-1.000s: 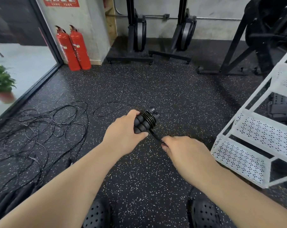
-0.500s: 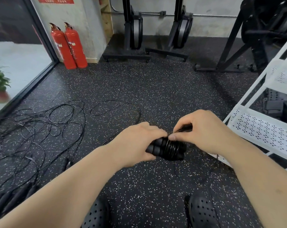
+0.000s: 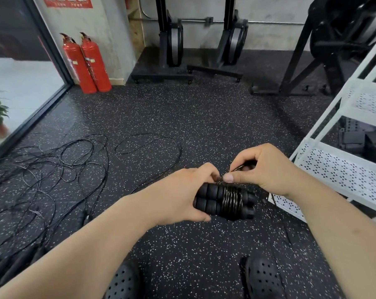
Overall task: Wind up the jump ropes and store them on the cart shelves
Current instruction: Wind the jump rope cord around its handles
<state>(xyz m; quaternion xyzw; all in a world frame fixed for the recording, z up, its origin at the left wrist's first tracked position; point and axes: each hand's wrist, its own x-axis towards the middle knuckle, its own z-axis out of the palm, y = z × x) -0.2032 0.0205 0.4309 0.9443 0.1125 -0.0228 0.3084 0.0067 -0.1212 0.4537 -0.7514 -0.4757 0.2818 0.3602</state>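
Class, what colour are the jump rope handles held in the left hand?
Black handles, seen in the head view.

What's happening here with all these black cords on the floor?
A person is winding up a jump rope. Their left hand grips its two black handles side by side, cord coiled round them; the right hand pinches the cord just above. More ropes lie tangled on the floor, and the white cart stands at right.

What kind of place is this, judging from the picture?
Most likely a gym: a speckled rubber floor, what look like two rowers stood upright by the wall, and jump ropes lying loose on it.
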